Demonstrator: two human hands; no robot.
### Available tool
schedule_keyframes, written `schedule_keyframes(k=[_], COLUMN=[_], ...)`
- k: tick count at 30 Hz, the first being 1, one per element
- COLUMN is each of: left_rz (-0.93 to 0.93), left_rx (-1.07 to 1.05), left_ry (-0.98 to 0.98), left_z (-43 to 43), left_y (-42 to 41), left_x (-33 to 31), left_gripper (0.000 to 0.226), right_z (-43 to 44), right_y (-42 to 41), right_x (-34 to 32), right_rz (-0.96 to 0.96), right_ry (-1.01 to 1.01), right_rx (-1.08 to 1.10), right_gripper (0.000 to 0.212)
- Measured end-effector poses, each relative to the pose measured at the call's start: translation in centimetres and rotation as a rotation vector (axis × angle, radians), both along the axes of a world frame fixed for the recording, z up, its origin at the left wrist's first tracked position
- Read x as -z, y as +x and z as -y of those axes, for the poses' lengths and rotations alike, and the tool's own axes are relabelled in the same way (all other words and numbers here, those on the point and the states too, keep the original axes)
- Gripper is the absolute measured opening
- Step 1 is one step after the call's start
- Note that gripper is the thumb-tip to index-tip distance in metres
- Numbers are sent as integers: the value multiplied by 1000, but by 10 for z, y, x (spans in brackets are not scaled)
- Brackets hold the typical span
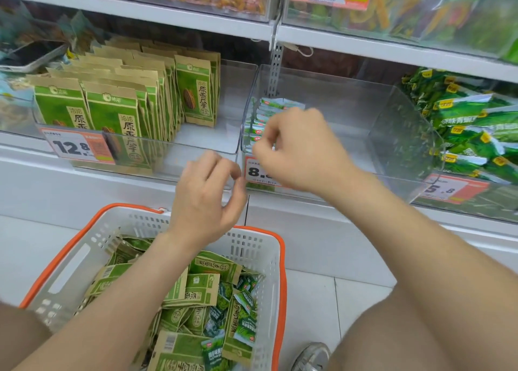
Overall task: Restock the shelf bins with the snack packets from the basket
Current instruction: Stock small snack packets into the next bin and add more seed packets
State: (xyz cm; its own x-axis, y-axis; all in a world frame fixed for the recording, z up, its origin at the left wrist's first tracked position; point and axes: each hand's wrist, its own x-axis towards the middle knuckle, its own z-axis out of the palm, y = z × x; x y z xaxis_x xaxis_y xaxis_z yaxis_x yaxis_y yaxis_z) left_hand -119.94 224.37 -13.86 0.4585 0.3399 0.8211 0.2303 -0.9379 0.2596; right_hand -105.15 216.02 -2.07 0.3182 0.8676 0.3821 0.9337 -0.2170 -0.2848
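packets (201,286) in the basket (276,261) look light, crinkly, slick; we'd pinch a top seam. left hand (207,199) loose, empty; right hand (297,149) curled at the bin (344,101), hold we cannot tell.

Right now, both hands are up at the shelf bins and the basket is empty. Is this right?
No: the basket is not empty; the head view shows it holding many green packets. The left hand and right hand are up at the bins.
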Motion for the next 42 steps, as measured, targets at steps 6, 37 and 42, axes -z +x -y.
schedule_keyframes(k=[6,37,42], left_rz=[-873,-811,-673], left_rx=[188,330,410], left_ry=[-470,-1041,-1063], left_z=[3,-9,-10], left_y=[-23,-16,-17], left_x=[66,34,-9], left_gripper=[27,11,17], right_z=[33,20,22], right_y=[-47,-8,-3], right_x=[62,75,62], right_rz=[134,142,39], right_ry=[-627,-926,-800], right_rx=[-294,-357,-344], right_gripper=[30,40,51])
